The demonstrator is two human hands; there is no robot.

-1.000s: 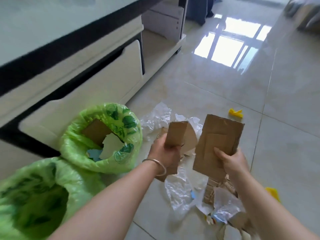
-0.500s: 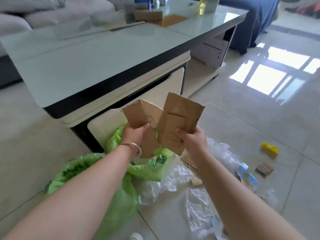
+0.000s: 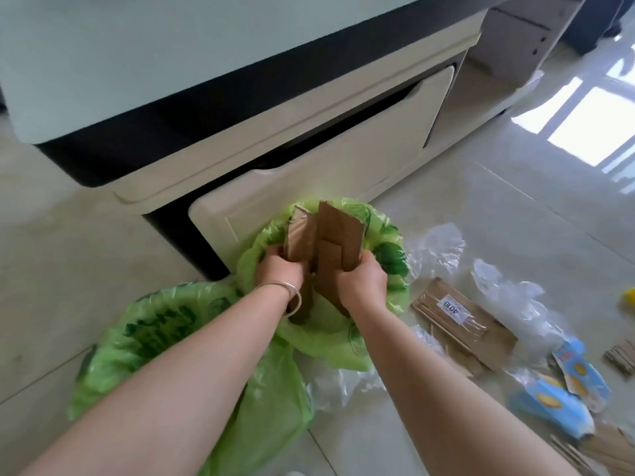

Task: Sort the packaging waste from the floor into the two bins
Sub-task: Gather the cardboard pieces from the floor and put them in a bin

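Two bins lined with green bags stand on the floor: the far bin against the drawer front, the near bin at lower left. My left hand grips a small brown cardboard piece and my right hand grips a larger cardboard piece. Both pieces stand upright with their lower ends inside the far bin's opening. A flat cardboard piece with a white label, clear plastic film and blue printed wrappers lie on the floor to the right.
A low table with a cream drawer front stands right behind the bins. More clear film lies right of the far bin. A yellow scrap and a small corrugated piece sit at the right edge on glossy tiles.
Both hands have brought the cardboard pieces down from chest height into the mouth of the far bin. The view has tilted down toward the bins.
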